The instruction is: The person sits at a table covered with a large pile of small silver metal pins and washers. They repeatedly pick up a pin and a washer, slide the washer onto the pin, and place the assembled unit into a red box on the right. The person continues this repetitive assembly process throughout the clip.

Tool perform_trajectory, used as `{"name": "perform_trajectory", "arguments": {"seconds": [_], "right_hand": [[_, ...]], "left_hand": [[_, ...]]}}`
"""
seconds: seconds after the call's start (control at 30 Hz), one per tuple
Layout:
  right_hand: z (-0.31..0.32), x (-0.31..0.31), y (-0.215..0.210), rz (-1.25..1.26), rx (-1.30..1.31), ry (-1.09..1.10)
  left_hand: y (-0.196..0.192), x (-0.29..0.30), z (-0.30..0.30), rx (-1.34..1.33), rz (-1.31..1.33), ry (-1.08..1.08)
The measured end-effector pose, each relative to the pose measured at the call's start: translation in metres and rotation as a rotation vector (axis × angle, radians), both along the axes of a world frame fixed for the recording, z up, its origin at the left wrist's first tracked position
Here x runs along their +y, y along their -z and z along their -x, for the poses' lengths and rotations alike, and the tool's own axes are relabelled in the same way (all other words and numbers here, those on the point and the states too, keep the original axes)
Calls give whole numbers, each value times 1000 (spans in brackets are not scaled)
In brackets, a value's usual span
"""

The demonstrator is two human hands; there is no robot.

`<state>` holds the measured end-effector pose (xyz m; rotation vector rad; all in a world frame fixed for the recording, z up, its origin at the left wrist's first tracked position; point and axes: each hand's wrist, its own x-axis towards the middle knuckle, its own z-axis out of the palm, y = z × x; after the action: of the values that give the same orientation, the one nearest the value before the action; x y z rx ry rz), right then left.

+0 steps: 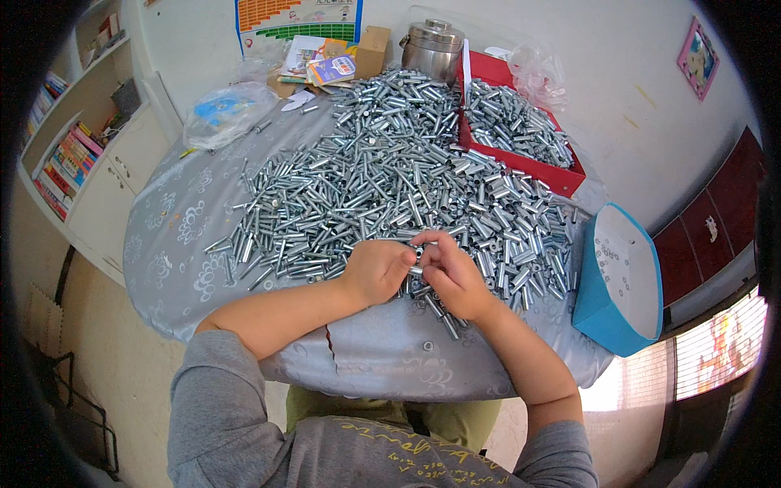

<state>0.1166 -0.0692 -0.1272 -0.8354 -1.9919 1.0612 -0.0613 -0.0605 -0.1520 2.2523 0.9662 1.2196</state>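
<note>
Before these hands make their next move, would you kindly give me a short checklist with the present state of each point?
1. Both hands in front of the metal pile: ok; left hand and right hand nearly meet over the near edge of the pile.
2. Grip on the small metal piece between them: cannot tell; fingers hide much of it.
3. No strays in front: not ok; a loose ring lies on the tablecloth.
4. Red box upright: ok, full of metal parts.
5. Blue bin fully supported: cannot tell.
</note>
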Motion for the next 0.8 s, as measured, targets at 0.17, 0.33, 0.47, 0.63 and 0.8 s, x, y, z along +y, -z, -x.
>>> {"name": "perform_trajectory", "arguments": {"seconds": [0.17,0.33,0.47,0.63,0.8], "right_hand": [[4,-2,-5,40,-28,55],[5,-4,-4,-14,102,121],[1,1,-1,130,67,17],[4,0,5,81,174,11],[0,2,-4,210,69,12]], "left_hand": [[4,2,3,49,61,-63],[1,2,3,86,76,-47],[4,2,2,61,59,-72],[-2,0,0,65,37,-33],[2,2,3,83,113,-72]]}}
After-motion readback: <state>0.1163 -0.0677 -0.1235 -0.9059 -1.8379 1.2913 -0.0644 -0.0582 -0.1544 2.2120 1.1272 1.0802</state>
